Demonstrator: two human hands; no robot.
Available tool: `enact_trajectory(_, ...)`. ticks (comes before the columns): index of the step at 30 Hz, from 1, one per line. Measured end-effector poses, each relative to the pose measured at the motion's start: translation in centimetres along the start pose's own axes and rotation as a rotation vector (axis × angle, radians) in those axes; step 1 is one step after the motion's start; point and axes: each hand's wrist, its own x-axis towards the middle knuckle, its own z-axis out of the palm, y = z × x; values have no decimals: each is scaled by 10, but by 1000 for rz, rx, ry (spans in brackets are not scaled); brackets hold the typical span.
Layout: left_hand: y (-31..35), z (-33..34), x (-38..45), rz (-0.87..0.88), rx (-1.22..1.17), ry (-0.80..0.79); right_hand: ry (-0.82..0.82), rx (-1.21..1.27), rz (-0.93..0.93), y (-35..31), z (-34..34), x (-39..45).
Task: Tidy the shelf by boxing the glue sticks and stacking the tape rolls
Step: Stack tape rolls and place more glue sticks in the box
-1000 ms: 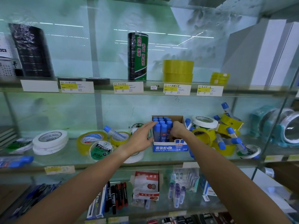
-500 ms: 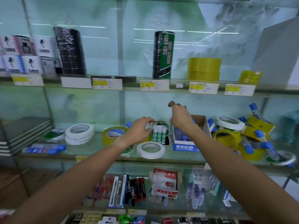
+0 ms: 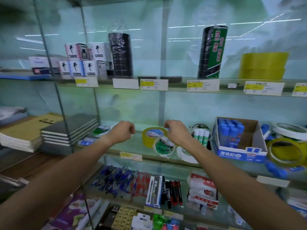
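On the glass middle shelf stands a blue and white glue box [image 3: 239,154], open, with blue-capped glue sticks [image 3: 230,135] upright in its left half. My left hand [image 3: 122,132] hovers left of a yellow tape roll [image 3: 149,138], fingers curled down and hiding what lies under them. My right hand [image 3: 177,131] hangs over that roll's right side, fingertips by a bit of blue. A green-labelled tape roll [image 3: 163,146] leans on the yellow one. A white roll [image 3: 184,155] lies under my right forearm. Loose glue sticks [image 3: 279,171] and more tape rolls [image 3: 285,151] crowd the right end.
Stacked notebooks [image 3: 69,128] fill the bay to the left, behind a metal upright [image 3: 61,105]. The upper shelf carries black tape tubes [image 3: 120,55] and yellow tape stacks [image 3: 262,65]. Pens [image 3: 116,181] and markers [image 3: 171,190] lie on the shelf below.
My view has swung left. Both hands moved left along the shelf: the right left the glue box for the yellow roll, the left went past that roll.
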Motion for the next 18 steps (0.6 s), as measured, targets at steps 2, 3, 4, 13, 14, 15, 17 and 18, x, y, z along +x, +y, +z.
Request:
enact_trajectory(2,-22,-8,-5,-68,101,-69,-22,-8,-11,-8,9,-1)
enact_trajectory(3,-31,-11,-8,-103,161,-114,-26,-9,-23,-12,13,-1)
enact_trajectory(4,-40,-14,-11,-132,225,-162,-33,-11,-29,-16,16,-1)
enact_trajectory(13,-66,2,-24,-135,497,-270,-38,-34,-21,-27,29,-4)
enact_trajectory(14,-66,2,-25,-126,530,-276,-40,-33,-20,-27,29,-4)
enact_trajectory(15,-67,3,-25,-115,562,-280,-42,-30,-18,-27,30,-4)
enact_trajectory(17,-70,3,-24,-82,626,-261,-45,-23,-15,-27,30,-5)
enact_trajectory(18,-72,2,-24,-62,667,-235,-45,-21,-15,-26,30,-5)
